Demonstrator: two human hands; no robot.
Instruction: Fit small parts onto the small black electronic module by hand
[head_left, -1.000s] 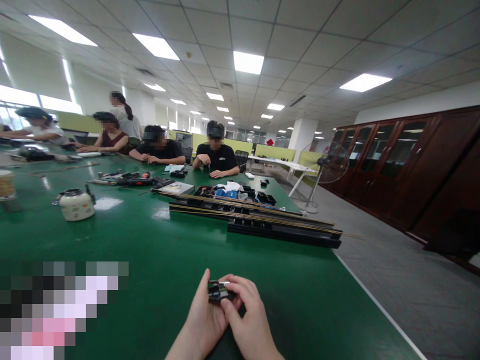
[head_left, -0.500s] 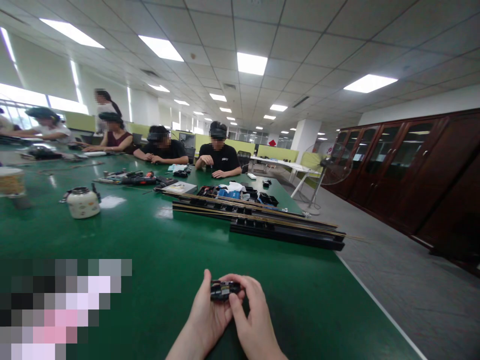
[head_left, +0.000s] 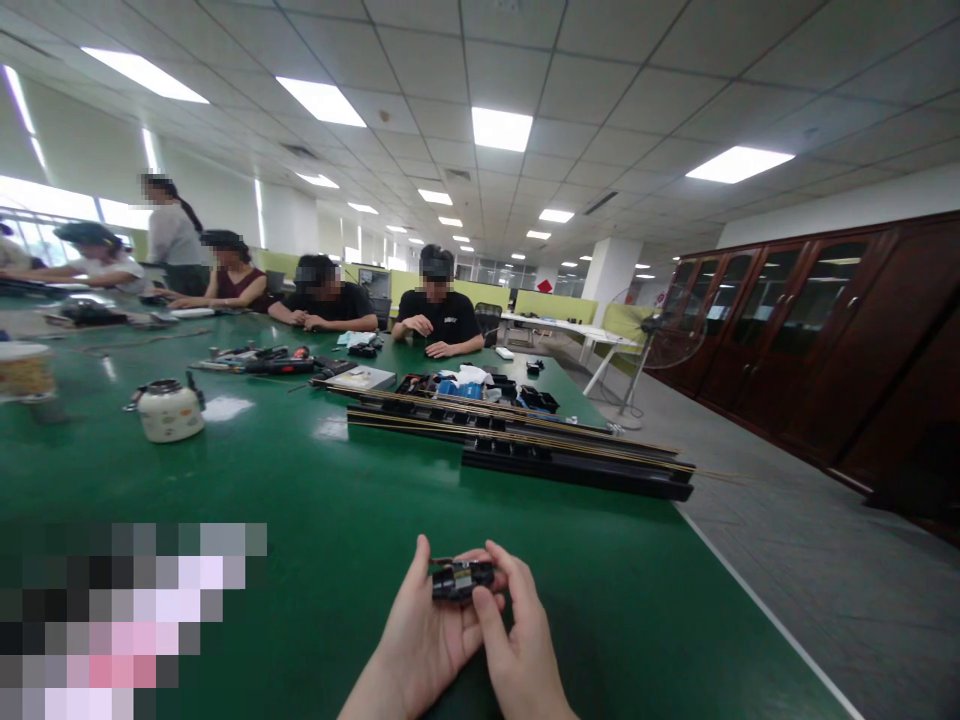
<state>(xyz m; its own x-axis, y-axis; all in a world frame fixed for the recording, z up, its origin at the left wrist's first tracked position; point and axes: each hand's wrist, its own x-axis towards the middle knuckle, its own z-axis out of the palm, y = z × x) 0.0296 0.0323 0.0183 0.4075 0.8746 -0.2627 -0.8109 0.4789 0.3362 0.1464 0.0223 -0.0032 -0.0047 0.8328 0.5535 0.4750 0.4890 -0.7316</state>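
Note:
A small black device [head_left: 452,584] with a shiny greyish patch on its upper face is between my hands, above the near part of the green table; its exact kind I cannot make out. My left hand [head_left: 424,635] cradles it from the left and below, thumb raised beside its left end. From the right, my right hand [head_left: 521,640] grips its right end, thumb on the near side and fingers curved over the far side. Parts of the device's right end and underside are hidden by the fingers.
Beyond my hands, long black rails [head_left: 577,475] with thin brass-coloured rods lie across the green table [head_left: 337,540]. A cream pot-like jar [head_left: 171,412] stands left, with tools [head_left: 262,360] behind it. Several people sit across the table; a fan [head_left: 649,330] stands right.
Both hands and the black device have shifted slightly to the right. The right fingers are a little more raised. In the background, a standing person has moved left.

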